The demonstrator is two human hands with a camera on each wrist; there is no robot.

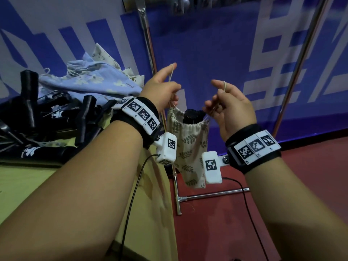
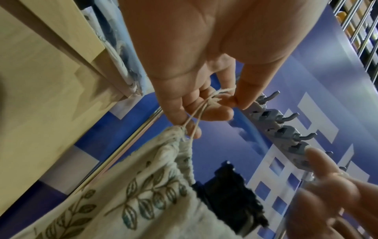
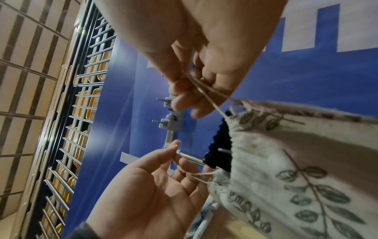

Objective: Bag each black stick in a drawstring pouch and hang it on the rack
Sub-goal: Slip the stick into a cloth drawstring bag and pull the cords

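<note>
Head view: drawstrings pinched by left hand [image 1: 163, 89] & right hand [image 1: 231, 108]; pouch [image 1: 188, 146] w/ black stick [image 1: 194, 116] hung between. Cords best pulled apart evenly till mouth is cinched.

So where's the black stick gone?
In the head view the black stick pokes out of the top of the leaf-print pouch, which hangs by its strings between the left hand and right hand.
</note>
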